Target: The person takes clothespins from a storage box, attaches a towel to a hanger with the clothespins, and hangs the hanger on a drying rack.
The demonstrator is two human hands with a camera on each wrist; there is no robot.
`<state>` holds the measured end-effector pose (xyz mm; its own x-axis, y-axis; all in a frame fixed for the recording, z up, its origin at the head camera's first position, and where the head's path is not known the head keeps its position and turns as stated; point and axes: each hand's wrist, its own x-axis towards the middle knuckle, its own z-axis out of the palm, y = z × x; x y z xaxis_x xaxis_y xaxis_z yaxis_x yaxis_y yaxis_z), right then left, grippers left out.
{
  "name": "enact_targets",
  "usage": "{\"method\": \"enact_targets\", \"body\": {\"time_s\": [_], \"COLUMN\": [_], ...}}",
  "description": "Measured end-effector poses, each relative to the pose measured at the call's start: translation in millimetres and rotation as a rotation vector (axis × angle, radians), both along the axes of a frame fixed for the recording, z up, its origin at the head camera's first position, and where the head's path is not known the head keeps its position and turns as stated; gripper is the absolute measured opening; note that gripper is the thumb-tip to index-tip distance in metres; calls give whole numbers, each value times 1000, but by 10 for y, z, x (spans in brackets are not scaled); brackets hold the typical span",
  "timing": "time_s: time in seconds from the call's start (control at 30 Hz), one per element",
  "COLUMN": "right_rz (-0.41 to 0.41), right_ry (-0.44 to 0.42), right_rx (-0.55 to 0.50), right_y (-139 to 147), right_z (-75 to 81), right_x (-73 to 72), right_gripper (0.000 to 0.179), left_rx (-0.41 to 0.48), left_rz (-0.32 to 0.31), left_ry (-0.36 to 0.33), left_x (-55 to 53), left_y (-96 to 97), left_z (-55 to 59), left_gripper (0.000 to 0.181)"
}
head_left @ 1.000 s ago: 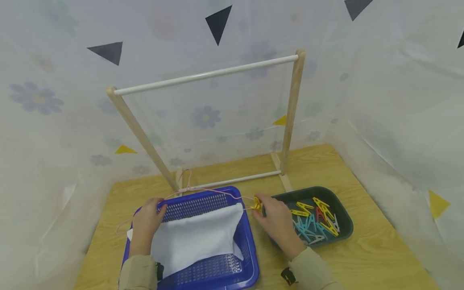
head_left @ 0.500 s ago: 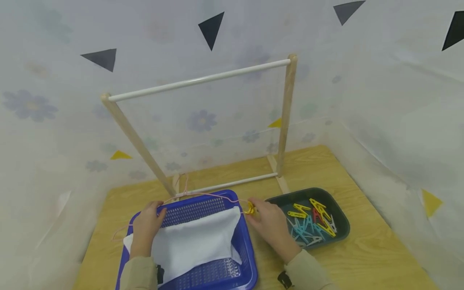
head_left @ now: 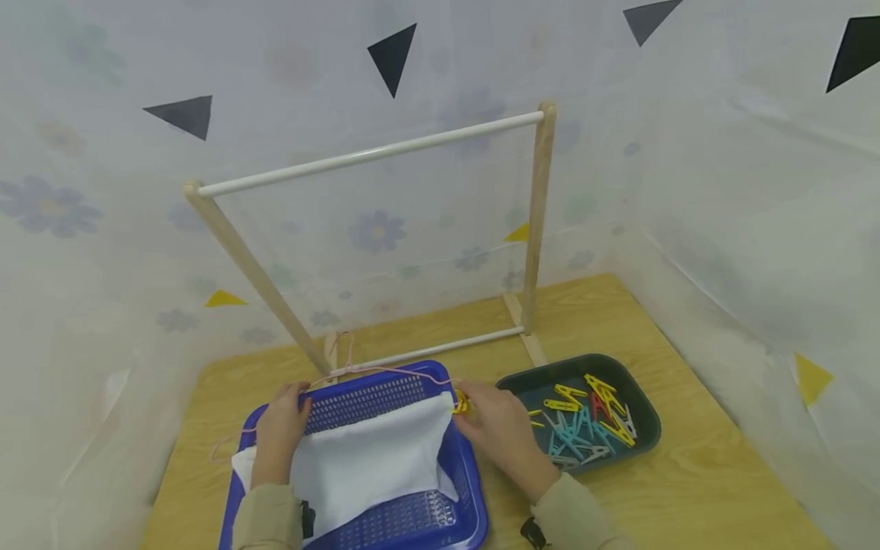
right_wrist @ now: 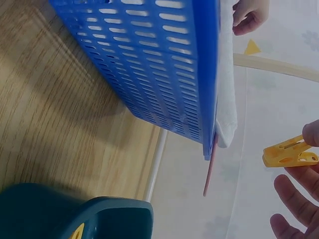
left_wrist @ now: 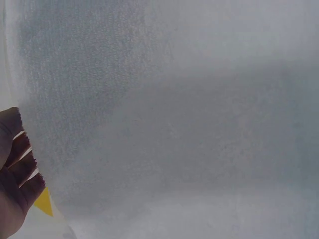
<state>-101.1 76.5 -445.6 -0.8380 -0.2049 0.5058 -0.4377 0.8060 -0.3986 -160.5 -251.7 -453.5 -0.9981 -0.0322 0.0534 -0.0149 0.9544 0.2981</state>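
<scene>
A white cloth (head_left: pixel 371 451), towel-like in texture, hangs folded over a pink clothes hanger (head_left: pixel 392 370) above the blue basket (head_left: pixel 474 489). My left hand (head_left: pixel 280 428) grips the cloth's top edge near the hanger's left side; in the left wrist view the cloth (left_wrist: pixel 174 129) covers most of the picture and partly hides the fingers. Between thumb and forefinger my right hand (head_left: pixel 502 428) pinches a yellow clothespin (right_wrist: pixel 289 152), close to the cloth's upper right corner. In the right wrist view that clothespin is apart from the cloth (right_wrist: pixel 227 99).
Right of the basket, a dark green tray (head_left: pixel 649 412) holds several yellow, blue, red and grey clothespins. Behind stands a wooden drying rack (head_left: pixel 539 221) with a white top rail (head_left: pixel 371 155). A wood-grain table (head_left: pixel 694 473) carries everything, with pale sheet walls around.
My right hand has brought the yellow clothespin leftward, nearer the cloth's right corner. The left hand keeps its grip. The whole head view has shifted slightly.
</scene>
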Motion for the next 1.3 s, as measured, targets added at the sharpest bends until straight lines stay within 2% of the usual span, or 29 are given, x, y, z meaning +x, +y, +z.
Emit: {"method": "enact_targets", "body": {"time_s": [0.17, 0.4, 0.5, 0.73, 0.83, 1.0, 1.3], "right_rz": [10, 18, 22, 37, 42, 38, 35], "right_ry": [-9, -20, -20, 27, 44, 39, 76], "right_rx": [4, 29, 39, 44, 49, 56, 62], "right_y": [-16, -19, -17, -12, -12, -21, -20], "right_z": [24, 35, 31, 20, 22, 30, 11], "right_x": [17, 29, 23, 17, 18, 26, 21], "right_gripper": [45, 45, 46, 46, 46, 45, 44], "left_rx": [0, 8, 17, 24, 43, 70, 23], "left_rz": [-19, -61, -60, -40, -23, -13, -63], "left_ry": [32, 128, 117, 28, 32, 110, 328], "left_x": [-43, -124, -159, -213, -217, -181, -123], "left_y": [12, 40, 51, 87, 93, 86, 98], "left_z": [-47, -108, -128, -148, -149, -117, 14], "left_gripper": [28, 24, 25, 26, 29, 32, 14]}}
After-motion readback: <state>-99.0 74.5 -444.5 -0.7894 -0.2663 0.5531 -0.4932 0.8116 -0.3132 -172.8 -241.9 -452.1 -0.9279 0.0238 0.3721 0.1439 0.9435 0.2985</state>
